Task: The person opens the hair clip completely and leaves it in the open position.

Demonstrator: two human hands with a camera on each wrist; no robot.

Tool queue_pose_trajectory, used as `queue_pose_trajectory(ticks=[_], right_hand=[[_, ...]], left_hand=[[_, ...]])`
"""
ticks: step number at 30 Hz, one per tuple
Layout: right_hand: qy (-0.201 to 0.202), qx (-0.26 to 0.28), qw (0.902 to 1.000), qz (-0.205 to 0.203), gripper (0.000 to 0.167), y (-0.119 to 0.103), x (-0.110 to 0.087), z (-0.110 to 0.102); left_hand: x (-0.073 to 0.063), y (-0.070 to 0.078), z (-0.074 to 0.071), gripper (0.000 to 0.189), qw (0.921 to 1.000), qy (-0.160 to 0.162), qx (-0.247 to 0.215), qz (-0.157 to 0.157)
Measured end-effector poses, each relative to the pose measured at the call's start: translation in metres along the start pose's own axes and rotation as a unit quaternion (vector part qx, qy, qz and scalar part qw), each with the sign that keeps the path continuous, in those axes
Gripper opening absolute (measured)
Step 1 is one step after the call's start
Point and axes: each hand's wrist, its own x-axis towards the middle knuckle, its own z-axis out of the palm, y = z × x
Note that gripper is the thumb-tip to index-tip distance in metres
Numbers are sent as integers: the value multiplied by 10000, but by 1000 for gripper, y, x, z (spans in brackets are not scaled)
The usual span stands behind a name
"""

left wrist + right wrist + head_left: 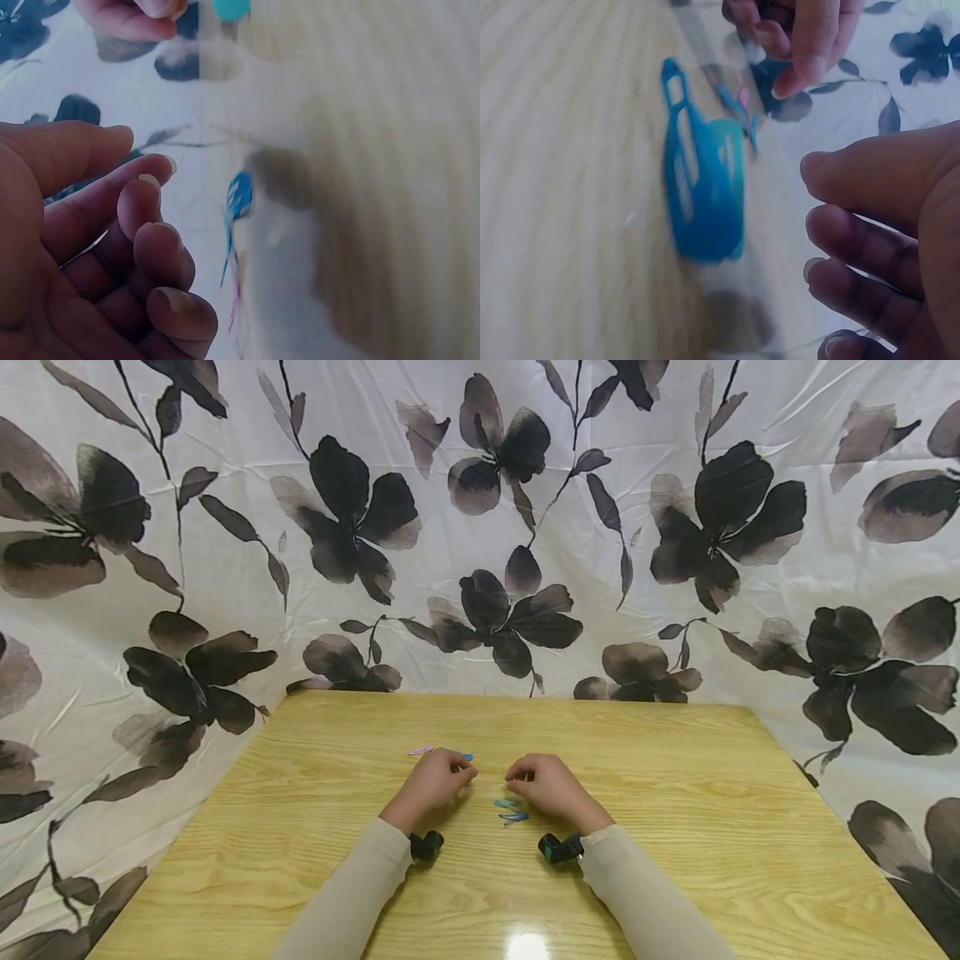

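Observation:
My left hand (442, 775) is over the middle of the table, fingers loosely bent and nothing between them. Just beyond it lie a blue snap hair clip (467, 757) and a pink hair clip (420, 750); in the left wrist view the blue clip (240, 193) is past the fingertips. Facing it, my right hand (547, 783) has its thumb and fingers apart, holding nothing. Below those fingers rest a teal hair clip (507, 804) and another blue hair clip (513, 817). The right wrist view shows this blue clip (705, 236) opened out, overlapping the teal clip (735, 142).
The wooden table (675, 860) spreads to both sides of the hands. Behind it hangs a white cloth (622, 568) with dark flowers. Each wrist wears a small black camera, such as the left camera (427, 845).

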Motion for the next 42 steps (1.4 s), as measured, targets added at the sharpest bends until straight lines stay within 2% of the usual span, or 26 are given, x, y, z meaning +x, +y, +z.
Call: queue_pose_trajectory(ticks=[8, 18, 28, 42], right_hand=[[-63, 42, 10000, -27, 17, -14, 17, 1], [-116, 22, 9999, 30, 14, -30, 36, 11], [-179, 57, 9997, 136, 13, -38, 50, 22], [12, -310, 9986, 427, 13, -48, 73, 42]], left_hand=[[9, -8, -18, 19, 9992, 319, 223, -115], [19, -20, -33, 18, 9974, 401, 405, -450], [24, -30, -39, 17, 9952, 329, 566, -732], [32, -41, -46, 13, 9925, 367, 900, -746]])
